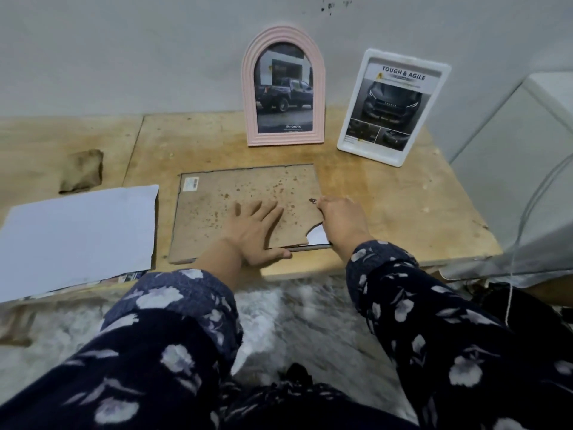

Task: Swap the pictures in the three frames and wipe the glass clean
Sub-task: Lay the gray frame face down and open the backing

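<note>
Nearest to you, both arms in dark flowered sleeves (173, 324) reach out over the front edge of the wooden table (403, 212). Your left hand (254, 231) lies flat with straight fingers on the brown backing board (235, 206) of a frame that lies face down, and its thumb sits right at the board's near edge. Your right hand (341, 218) is curled at the board's right edge, beside a small metal clip (312, 201); you cannot tell if the fingers are pinching anything. The board's near right corner is broken away, and a bit of white paper shows through the gap. This frame lies close to the front edge of the table, and its long side runs from left to right.

Just left of it lies a white sheet of paper (77, 234), which sticks out past the table's front edge. Behind the sheet is a brown cloth (82, 170).

There is bare wood to the right of the flat frame and behind it. Farther back, a pink arched frame (248, 97) and a white frame (393, 156) stand upright near the wall (124, 57), each showing a car picture that faces you.
</note>
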Action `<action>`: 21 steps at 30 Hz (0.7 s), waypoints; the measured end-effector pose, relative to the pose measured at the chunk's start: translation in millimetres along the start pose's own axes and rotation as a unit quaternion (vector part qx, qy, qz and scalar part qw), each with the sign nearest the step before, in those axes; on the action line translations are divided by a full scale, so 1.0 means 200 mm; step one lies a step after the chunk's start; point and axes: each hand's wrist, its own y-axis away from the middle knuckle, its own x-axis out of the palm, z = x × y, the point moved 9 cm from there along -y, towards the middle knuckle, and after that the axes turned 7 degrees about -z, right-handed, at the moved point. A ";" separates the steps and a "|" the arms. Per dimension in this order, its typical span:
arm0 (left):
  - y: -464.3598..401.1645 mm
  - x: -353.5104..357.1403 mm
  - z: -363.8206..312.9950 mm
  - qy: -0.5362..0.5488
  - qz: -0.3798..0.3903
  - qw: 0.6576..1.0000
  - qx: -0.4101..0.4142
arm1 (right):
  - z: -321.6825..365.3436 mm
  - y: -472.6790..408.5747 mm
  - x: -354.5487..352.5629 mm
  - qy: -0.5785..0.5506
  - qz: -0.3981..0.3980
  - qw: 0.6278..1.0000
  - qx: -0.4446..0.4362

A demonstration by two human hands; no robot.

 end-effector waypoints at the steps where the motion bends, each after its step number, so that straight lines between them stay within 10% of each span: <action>1: 0.04 0.02 0.05 -0.002 0.001 1.000 -0.015 | 0.00 0.00 0.00 0.004 0.000 1.000 -0.003; 21: 0.20 0.02 0.21 -0.068 0.025 0.997 -0.040 | 0.29 0.14 -0.05 0.000 0.069 0.991 -0.115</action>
